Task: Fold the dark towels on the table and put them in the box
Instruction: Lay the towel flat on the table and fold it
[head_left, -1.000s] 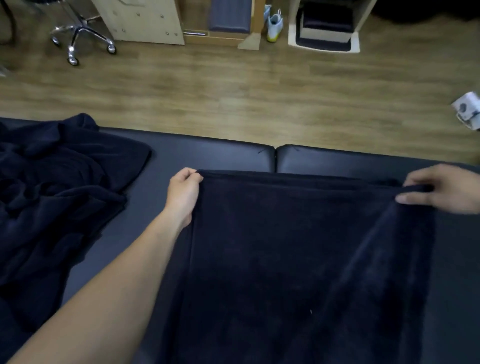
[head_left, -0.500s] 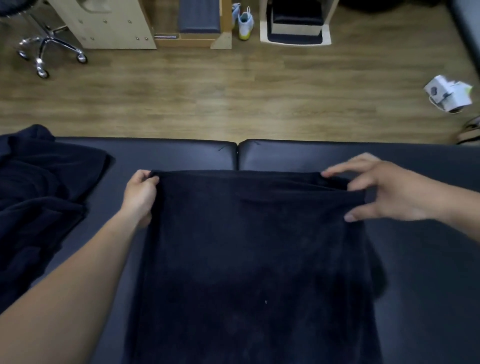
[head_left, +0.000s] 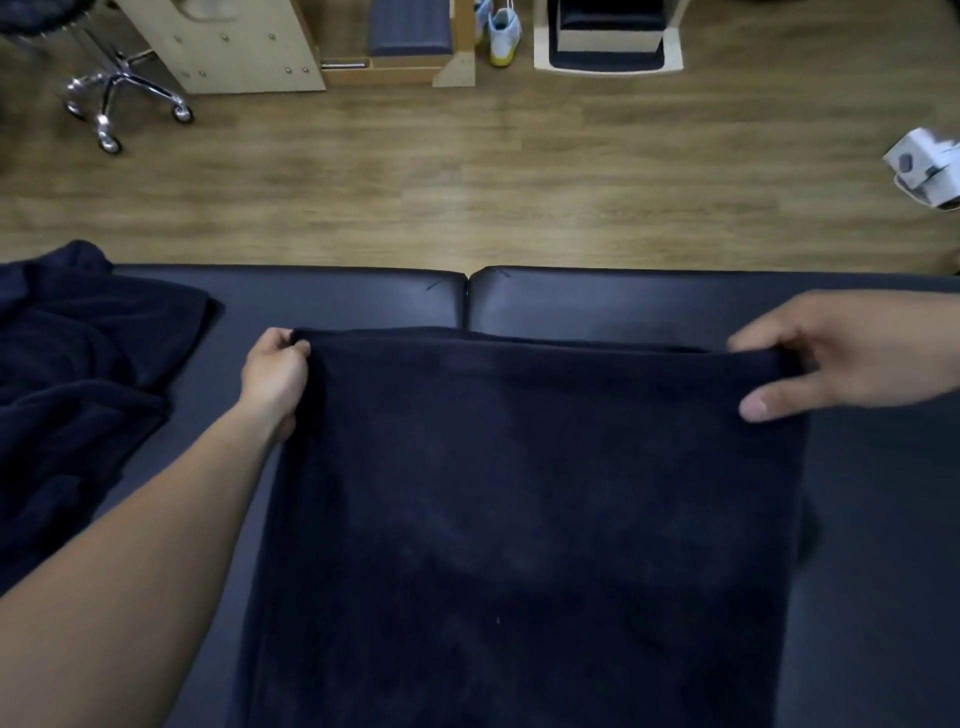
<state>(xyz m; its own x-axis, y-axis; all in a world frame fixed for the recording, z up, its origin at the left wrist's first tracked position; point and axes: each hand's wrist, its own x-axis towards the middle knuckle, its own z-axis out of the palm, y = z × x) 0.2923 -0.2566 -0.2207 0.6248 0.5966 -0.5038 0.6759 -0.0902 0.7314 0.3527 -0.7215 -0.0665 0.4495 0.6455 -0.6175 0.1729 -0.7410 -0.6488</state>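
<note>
A dark navy towel (head_left: 530, 509) lies spread flat on the black padded table (head_left: 363, 296), its far edge doubled over. My left hand (head_left: 275, 374) pinches the towel's far left corner. At the far right corner my right hand (head_left: 831, 358) grips the edge, fingers curled over it and thumb underneath. A second dark towel (head_left: 78, 374) lies crumpled in a heap at the table's left end. An open white box (head_left: 608, 36) with dark cloth inside stands on the floor beyond the table.
Wooden floor (head_left: 467, 182) runs past the table's far edge. A chrome stool base (head_left: 114, 98), a light wood cabinet (head_left: 234, 47) and pale shoes (head_left: 498, 31) sit at the back. A small white device (head_left: 924, 166) lies on the floor at right.
My right hand brought its corner inward, let go with spread fingers, then took the towel's far right edge again. The towel went from draped to flat. My left hand kept its corner.
</note>
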